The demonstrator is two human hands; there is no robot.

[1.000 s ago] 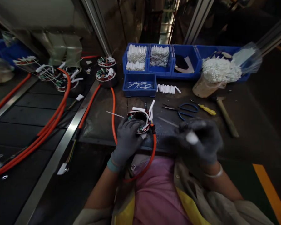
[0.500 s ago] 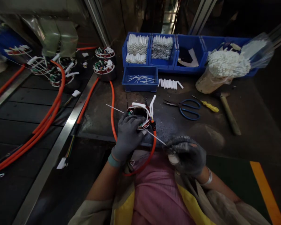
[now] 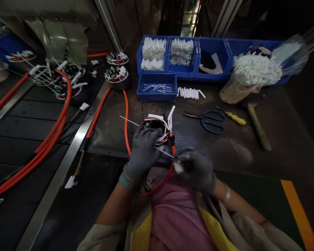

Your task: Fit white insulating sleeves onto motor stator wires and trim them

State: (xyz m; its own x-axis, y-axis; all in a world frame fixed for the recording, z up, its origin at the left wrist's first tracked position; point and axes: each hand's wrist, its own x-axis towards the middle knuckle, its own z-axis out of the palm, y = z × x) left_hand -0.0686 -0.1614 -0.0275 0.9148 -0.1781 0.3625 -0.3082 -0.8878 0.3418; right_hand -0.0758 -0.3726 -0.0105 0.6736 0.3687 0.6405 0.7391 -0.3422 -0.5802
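Got one wired ring [image 3: 157,130] sitting near the front edge of the tabletop [image 3: 282,139], orange cable [image 3: 126,129] running off it. My left hand [image 3: 142,153] is clamped over it, seemingly to keep it from shifting, while my right hand [image 3: 195,170] pinches one thin white rod [image 3: 163,152] aimed at it. Two more rings [image 3: 117,75] sit behind, beside one small blue bin [image 3: 157,98] of loose rods.
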